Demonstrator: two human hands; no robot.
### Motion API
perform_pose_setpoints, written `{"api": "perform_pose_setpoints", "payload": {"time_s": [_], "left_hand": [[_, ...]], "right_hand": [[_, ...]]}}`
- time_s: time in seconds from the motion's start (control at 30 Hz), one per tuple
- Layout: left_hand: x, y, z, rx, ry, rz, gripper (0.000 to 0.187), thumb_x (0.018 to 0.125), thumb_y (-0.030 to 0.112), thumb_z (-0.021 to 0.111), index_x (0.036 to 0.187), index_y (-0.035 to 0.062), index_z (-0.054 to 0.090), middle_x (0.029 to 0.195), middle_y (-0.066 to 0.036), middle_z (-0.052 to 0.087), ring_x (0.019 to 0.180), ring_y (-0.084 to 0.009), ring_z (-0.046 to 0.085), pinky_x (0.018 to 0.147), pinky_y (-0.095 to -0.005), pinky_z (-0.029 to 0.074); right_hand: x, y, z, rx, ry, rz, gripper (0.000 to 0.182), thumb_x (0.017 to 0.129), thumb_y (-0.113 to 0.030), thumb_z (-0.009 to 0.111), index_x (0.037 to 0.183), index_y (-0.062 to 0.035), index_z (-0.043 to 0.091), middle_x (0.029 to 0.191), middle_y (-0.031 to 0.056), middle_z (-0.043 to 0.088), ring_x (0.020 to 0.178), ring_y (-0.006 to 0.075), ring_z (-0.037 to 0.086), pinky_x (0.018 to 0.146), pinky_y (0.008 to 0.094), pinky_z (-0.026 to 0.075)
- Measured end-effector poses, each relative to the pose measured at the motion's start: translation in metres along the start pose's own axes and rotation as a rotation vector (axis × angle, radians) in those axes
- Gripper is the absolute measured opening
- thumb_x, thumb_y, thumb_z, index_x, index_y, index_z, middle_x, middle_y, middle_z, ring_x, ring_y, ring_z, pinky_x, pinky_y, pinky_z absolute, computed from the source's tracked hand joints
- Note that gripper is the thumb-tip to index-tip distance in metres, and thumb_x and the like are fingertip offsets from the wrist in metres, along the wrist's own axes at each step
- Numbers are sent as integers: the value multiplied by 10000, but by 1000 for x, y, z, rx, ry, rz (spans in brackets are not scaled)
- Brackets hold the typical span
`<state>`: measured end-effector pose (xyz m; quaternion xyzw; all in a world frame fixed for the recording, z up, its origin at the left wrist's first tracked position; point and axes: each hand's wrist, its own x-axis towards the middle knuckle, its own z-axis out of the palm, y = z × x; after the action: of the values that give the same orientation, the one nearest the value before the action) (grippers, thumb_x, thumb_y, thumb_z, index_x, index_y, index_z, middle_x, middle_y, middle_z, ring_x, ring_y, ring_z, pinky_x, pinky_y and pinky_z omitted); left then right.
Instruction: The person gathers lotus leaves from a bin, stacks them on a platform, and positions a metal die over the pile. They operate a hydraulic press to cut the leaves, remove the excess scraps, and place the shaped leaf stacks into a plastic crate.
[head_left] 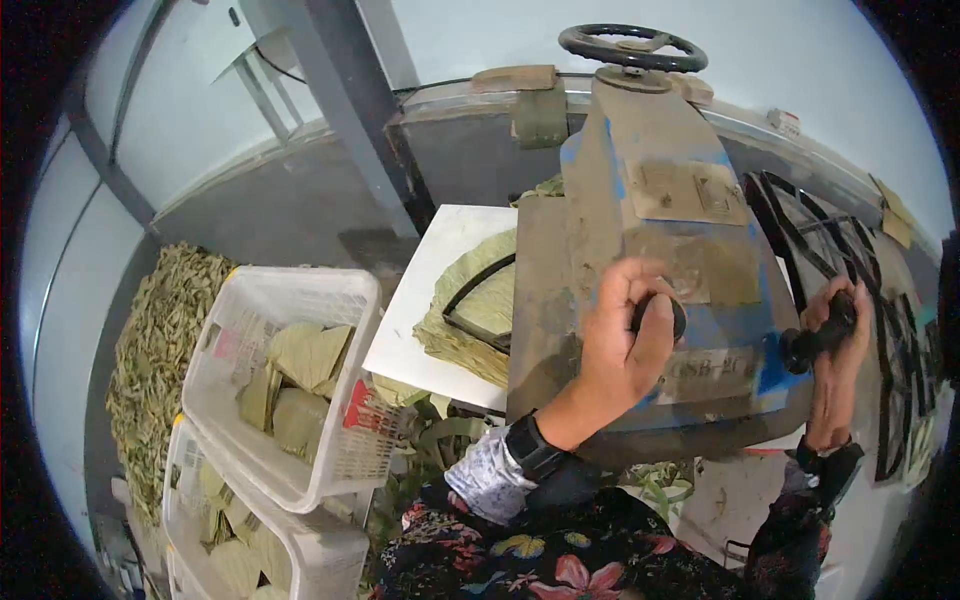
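Observation:
My left hand [625,335] is closed around a black knob handle [671,318] on the front of a press head [600,400]. My right hand [840,350] is wrapped round a second black handle [808,345] at the head's right edge. The head is worn and brownish with blue paint showing, and bears a "GSB-2C" label. Left of it, a white cutting board [410,345] carries a stack of large dried leaves [455,345]. A black curved cutting die [475,325] lies on the leaves, its right part hidden beneath the press head.
White plastic crates [300,490] with cut leaf pieces [310,355] stand stacked at left, beside a heap of leaf scraps [165,370]. A black handwheel [632,47] tops the press. More black die frames [835,250] lean at right. A grey post [345,110] rises behind.

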<state>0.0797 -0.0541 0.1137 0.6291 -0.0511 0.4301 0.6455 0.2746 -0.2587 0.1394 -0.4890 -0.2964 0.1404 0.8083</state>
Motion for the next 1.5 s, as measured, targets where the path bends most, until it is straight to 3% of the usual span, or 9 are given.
{"api": "perform_pose_setpoints", "payload": {"time_s": [0.27,0.47,0.6,0.9,0.97,1.03,1.07,1.13,1.5], "left_hand": [[27,38,-89,218,151,42,320,938,271,421,1127,13,420,736,-109,601,570,-149,550,555,-271,454],[19,51,-153,888,400,282,564,926,329,411,1303,-74,293,1212,-232,448,1135,-321,448,979,-419,334],[-47,23,-140,875,-176,8,915,764,411,635,1360,-114,179,1351,-289,315,1268,-397,321,1054,-476,231],[8,15,-238,1566,184,149,846,778,291,665,1375,-87,199,1358,-278,320,1241,-407,343,1053,-455,239],[-10,24,-198,1652,-41,284,855,753,334,659,1373,-72,231,1348,-295,335,1229,-436,353,1043,-475,256],[-16,31,-129,1558,-831,-480,675,711,318,669,1272,29,428,1293,-210,439,1228,-375,381,1019,-538,258],[-54,6,-121,1484,-877,-125,629,641,295,686,1196,69,496,1237,-164,488,1192,-333,432,1005,-503,302],[-93,-41,-113,1247,-748,380,598,609,260,692,1154,80,524,1153,-121,533,1142,-305,478,970,-490,343],[-81,-45,-111,1079,-490,-4,641,630,248,740,1180,20,503,1043,-161,584,969,-336,559,841,-409,441]], "right_hand": [[-37,8,93,79,131,14,483,893,-515,456,1009,-53,532,805,43,529,689,135,496,622,258,414],[-75,34,145,-731,-497,-144,695,780,-284,698,1332,-26,363,1278,188,437,1235,289,398,1022,394,322],[-47,63,90,-1082,-221,-79,654,795,-273,668,1295,27,372,1299,219,415,1222,360,394,1030,388,307],[-5,123,-84,-1445,217,402,809,781,-517,605,1277,86,393,1238,299,453,1146,407,472,951,422,393],[-3,117,-64,-1495,184,434,823,773,-535,602,1278,82,397,1220,305,471,1126,407,492,945,419,398],[0,112,-57,-1541,158,461,838,764,-552,599,1278,79,401,1202,310,490,1106,407,513,939,416,404],[3,110,-58,-1510,140,495,823,760,-528,619,1277,76,407,1176,297,518,1087,382,534,930,404,410],[5,109,-64,-1485,111,529,808,756,-503,639,1276,73,413,1150,283,547,1069,358,556,920,393,417],[27,49,-34,-1160,41,93,307,788,-153,645,1032,25,593,822,132,652,718,176,578,696,321,459]]}}
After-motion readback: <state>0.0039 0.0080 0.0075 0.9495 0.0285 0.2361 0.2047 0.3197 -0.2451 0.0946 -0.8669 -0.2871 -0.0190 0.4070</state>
